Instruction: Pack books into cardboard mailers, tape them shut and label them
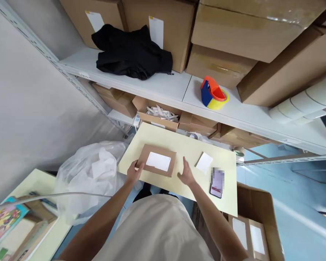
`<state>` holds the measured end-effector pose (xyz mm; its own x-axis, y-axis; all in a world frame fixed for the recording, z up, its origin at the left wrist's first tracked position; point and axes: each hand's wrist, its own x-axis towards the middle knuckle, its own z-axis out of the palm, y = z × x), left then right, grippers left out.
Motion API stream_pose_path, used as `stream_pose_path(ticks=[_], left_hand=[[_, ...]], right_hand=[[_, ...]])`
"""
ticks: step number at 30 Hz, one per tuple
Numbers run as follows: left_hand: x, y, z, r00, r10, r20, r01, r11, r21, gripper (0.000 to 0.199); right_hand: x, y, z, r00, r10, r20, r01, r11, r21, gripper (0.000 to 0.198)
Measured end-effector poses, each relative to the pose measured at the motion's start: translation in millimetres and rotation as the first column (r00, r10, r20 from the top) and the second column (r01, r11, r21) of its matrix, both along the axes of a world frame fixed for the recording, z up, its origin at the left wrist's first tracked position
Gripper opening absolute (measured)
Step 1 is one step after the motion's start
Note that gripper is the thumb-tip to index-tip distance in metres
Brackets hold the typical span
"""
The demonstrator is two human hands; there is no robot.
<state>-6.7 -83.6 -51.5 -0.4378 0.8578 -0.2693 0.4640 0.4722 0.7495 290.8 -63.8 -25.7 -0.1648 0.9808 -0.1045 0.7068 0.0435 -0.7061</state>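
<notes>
On the pale yellow table [184,186] lies a flat brown cardboard box [167,173] with a white label [158,161] on its top. My left hand [134,171] grips the box at its near left corner, thumb on the upper side and the other fingers partly hidden. Just right of the box, my right hand [186,173] hovers with thumb and fingers apart, holding nothing. Beyond that hand lie a small stack of white labels [204,162] and a phone [216,185], its screen partly pixelated.
A shelf [176,88] behind the table carries a black garment [133,54], large cartons [233,36] and an orange-blue tape dispenser [212,93]. A plastic bag [89,177] sits at the left. An open carton [271,214] with labelled boxes stands at the lower right.
</notes>
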Motion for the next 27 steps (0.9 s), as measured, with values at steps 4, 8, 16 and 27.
stream_pose_path(ticks=[4, 8, 16, 27], left_hand=[[-0.8, 8.5, 12.7, 0.998, -0.062, 0.002, 0.062, 0.998, 0.033, 0.047], [2.8, 21.2, 35.8, 0.991, -0.122, 0.06, 0.113, 0.985, 0.134, 0.055], [24.0, 53.8, 52.4, 0.931, -0.348, 0.115, 0.316, 0.921, 0.225, 0.044], [22.8, 58.0, 51.1, 0.543, -0.723, -0.427, 0.811, 0.584, 0.043, 0.073]], right_hand=[[-29.9, -35.3, -40.6, 0.99, 0.012, -0.142, -0.048, 0.966, -0.253, 0.101], [-28.0, -34.2, -14.4, 0.929, -0.158, -0.334, 0.089, 0.973, -0.214, 0.085], [-10.6, -42.2, 24.0, 0.753, -0.547, -0.366, 0.516, 0.836, -0.188, 0.047], [-36.4, -62.9, 25.3, 0.894, -0.428, 0.13, 0.42, 0.903, 0.084, 0.078]])
